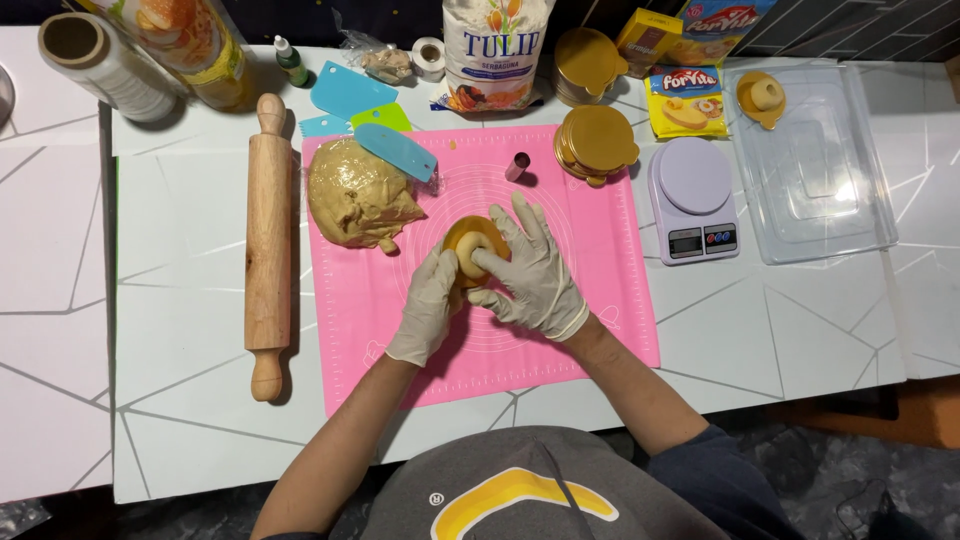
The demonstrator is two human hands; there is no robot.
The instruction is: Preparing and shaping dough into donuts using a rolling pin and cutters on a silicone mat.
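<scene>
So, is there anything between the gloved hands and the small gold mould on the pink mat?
Nothing visible. The left hand cups the gold mould from its side, and the right hand presses its fingers into the dough inside. The big dough lump lies apart, further left on the pink mat.

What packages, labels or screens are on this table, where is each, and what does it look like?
White paper flour bag: back edge, centre, orange and blue print.
Yellow flat sachet: right of the bag, by the scale.
Yellow carton: back, behind the sachet.
Grey kitchen scale screen: right of the pink mat, small dark rectangle.
</scene>
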